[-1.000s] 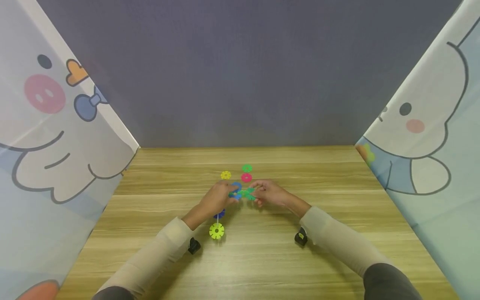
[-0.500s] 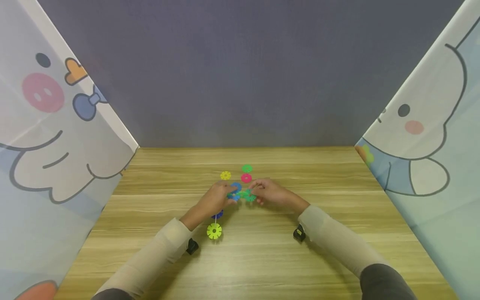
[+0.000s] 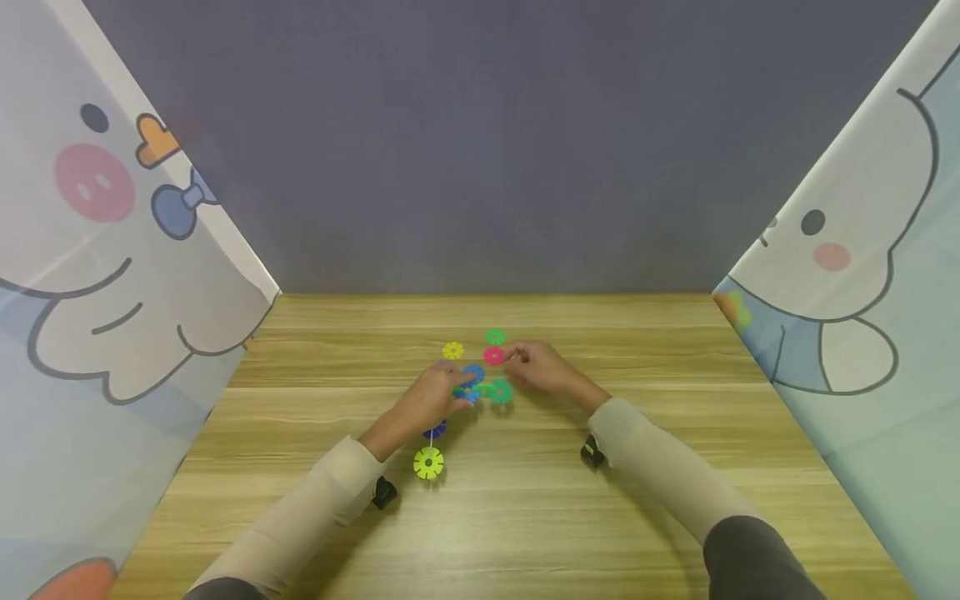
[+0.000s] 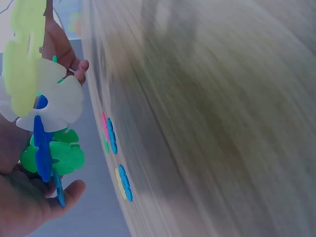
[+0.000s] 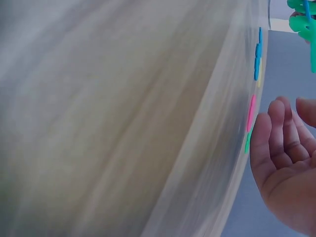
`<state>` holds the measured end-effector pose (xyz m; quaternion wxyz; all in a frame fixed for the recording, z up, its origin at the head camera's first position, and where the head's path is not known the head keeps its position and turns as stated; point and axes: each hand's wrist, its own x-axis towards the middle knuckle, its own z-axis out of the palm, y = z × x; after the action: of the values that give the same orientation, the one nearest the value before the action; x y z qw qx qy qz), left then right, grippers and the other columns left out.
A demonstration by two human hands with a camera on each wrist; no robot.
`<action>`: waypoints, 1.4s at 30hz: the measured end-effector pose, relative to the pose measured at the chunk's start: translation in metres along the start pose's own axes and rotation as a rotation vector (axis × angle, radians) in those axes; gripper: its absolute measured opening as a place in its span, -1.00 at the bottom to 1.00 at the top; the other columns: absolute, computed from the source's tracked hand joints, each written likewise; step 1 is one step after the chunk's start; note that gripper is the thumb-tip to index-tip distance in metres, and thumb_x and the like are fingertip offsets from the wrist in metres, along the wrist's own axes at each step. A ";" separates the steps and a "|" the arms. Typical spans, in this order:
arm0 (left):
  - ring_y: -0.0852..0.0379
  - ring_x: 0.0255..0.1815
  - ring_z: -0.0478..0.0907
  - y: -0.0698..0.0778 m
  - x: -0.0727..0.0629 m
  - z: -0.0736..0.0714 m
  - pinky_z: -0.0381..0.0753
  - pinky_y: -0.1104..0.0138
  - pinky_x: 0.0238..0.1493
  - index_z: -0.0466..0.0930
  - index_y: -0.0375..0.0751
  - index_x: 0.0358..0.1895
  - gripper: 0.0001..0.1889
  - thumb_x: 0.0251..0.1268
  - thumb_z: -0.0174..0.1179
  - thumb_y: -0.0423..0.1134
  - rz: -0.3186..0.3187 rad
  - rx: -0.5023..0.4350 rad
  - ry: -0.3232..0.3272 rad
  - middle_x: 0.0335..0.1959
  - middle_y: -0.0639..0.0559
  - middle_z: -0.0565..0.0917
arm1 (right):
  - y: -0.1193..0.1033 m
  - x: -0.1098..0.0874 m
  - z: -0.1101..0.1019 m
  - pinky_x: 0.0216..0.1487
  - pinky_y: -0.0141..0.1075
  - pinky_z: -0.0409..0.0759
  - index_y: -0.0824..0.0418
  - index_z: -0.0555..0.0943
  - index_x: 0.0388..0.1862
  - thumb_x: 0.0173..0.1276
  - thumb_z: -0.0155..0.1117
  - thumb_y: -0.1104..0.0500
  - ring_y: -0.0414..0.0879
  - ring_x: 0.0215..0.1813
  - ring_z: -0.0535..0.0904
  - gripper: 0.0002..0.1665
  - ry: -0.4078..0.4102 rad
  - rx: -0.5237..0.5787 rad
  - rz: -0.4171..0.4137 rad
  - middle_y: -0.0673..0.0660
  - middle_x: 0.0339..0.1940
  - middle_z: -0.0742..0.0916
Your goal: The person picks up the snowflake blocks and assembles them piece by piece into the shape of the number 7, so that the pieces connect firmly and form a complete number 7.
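Note:
My left hand (image 3: pixel 429 402) pinches a joined chain of notched plastic snowflake discs, held above the table. Its teal-green disc (image 3: pixel 501 392) sticks out to the right, and a yellow-green disc (image 3: pixel 428 462) hangs at the near end. In the left wrist view a white disc (image 4: pixel 71 96), a dark blue disc (image 4: pixel 42 153) and a green disc (image 4: pixel 71 157) are slotted together. Nothing shows between the loosely bent fingers of my right hand (image 3: pixel 546 367). Its fingertips are right by a pink disc (image 3: pixel 493 356) in the head view.
A green disc (image 3: pixel 496 337) lies just beyond the pink one, and a yellow disc (image 3: pixel 453 351) lies to their left. Blue discs (image 4: pixel 112 136) also lie on the wooden table (image 3: pixel 525 517). A grey panel (image 3: pixel 495 150) stands behind, with printed cloth walls (image 3: pixel 862 333) at both sides.
My right hand has let go of the teal-green disc on the chain and moved away from me, up beside the pink disc. The left hand has stayed nearly in place, still pinching the chain.

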<state>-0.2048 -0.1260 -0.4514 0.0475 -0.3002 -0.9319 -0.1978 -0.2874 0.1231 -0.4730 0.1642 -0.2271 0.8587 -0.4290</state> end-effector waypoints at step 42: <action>0.01 -0.04 0.64 -0.004 0.001 0.007 0.76 0.21 0.02 0.67 -0.31 0.18 -0.47 0.16 0.51 -0.16 -0.069 -0.014 -0.027 0.00 -0.16 0.75 | -0.007 0.046 0.014 0.24 -0.02 0.66 0.18 0.62 0.29 0.51 0.28 0.10 0.07 0.04 0.72 -0.57 -0.006 -0.624 -0.090 0.17 0.04 0.80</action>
<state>-0.2081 -0.1255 -0.4594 0.0261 -0.2707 -0.9410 -0.2016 -0.3177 0.0862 -0.4791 0.0701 -0.3055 0.9375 -0.1512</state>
